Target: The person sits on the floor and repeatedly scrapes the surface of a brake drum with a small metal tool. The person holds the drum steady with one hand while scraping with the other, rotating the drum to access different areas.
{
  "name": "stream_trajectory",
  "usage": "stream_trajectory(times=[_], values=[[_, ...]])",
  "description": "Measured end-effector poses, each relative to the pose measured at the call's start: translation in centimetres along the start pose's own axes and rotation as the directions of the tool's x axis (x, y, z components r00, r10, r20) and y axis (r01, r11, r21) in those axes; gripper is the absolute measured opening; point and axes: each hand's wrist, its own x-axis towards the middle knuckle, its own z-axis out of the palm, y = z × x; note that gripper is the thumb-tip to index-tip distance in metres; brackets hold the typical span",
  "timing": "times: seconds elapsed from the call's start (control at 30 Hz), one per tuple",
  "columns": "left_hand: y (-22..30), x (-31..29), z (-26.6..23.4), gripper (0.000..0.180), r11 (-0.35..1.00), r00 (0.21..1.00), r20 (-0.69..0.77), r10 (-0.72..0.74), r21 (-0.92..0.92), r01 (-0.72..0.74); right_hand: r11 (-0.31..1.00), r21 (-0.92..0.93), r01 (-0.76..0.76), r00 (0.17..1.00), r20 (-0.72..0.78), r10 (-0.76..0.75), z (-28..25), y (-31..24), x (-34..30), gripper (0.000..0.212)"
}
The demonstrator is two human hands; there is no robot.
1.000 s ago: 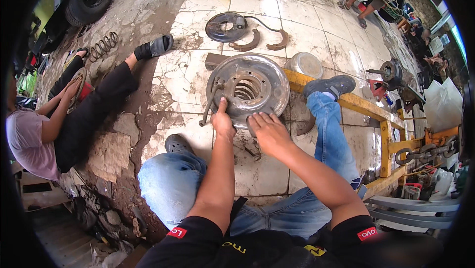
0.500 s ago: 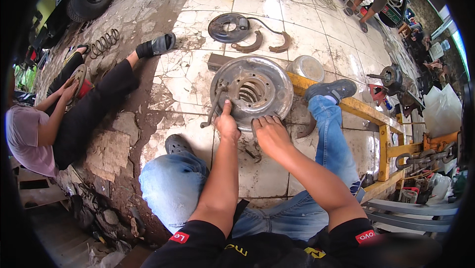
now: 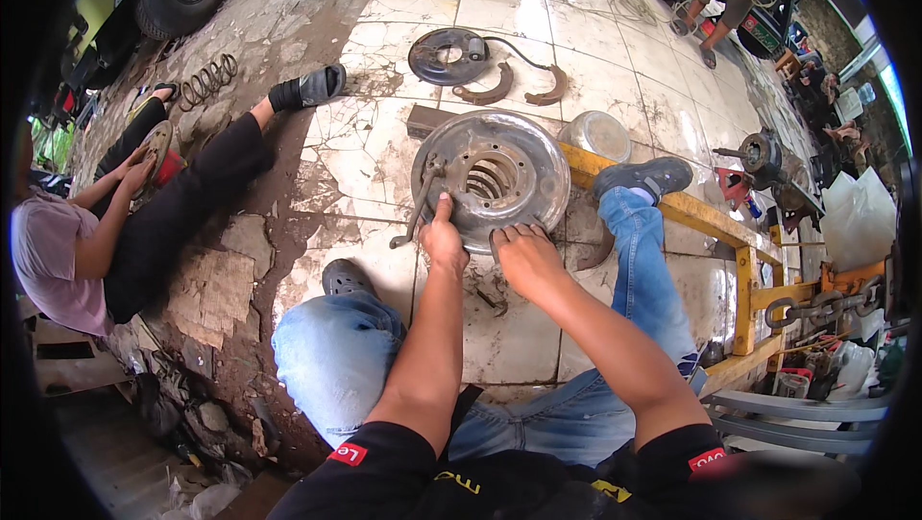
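A worn, dished metal brake plate (image 3: 543, 160) is in front of me, with a ring of small holes around its large centre opening. Coils of a spring (image 3: 488, 182) show through that opening. My left hand (image 3: 444, 240) is closed on the near left rim, thumb on top, its other fingers mostly hidden under the edge. My right hand (image 3: 526, 256) grips the near right rim with its fingers bent over it. Along the plate's left side lies a rusty lever (image 3: 419, 208), its lower end just past the rim, close to my left thumb.
Beyond are another brake plate (image 3: 448, 57) and two curved brake shoes (image 3: 488, 88). A round tin (image 3: 595, 136) and a yellow metal frame (image 3: 711, 215) stand to the right. At left, a co-worker (image 3: 72, 251) sits holding a disc (image 3: 157, 150) near a coil spring (image 3: 208, 82).
My hands keep the same hold on the brake plate's rim. The whole view has shifted very slightly; nothing was taken up or let go.
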Motion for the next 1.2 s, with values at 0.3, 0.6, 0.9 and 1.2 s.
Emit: stream_trajectory(times=[0.3, 0.6, 0.9, 1.2], values=[[1.0, -1.4, 0.6, 0.047, 1.000, 1.000, 0.008, -0.026, -0.005, 0.026, 0.999, -0.044, -0.025, 0.999, 0.027, 0.026, 0.1, 0.1, 0.2, 0.032], [0.8, -1.5, 0.3, 0.045, 1.000, 1.000, 0.010, -0.018, 0.000, 0.018, 0.997, -0.069, -0.027, 0.997, 0.069, 0.032, -0.3, 0.3, 0.1, 0.030], [0.9, -1.2, 0.5, 0.045, 1.000, 1.000, 0.003, -0.017, 0.004, 0.017, 0.988, -0.146, -0.053, 0.999, -0.017, 0.051, -0.3, -0.9, -0.5, 0.029], [0.2, -0.8, 0.4, 0.049, 0.999, 1.000, -0.002, -0.026, -0.031, 0.026, 0.988, -0.142, -0.059, 0.996, 0.053, 0.067, -0.2, -0.3, 0.1, 0.026]])
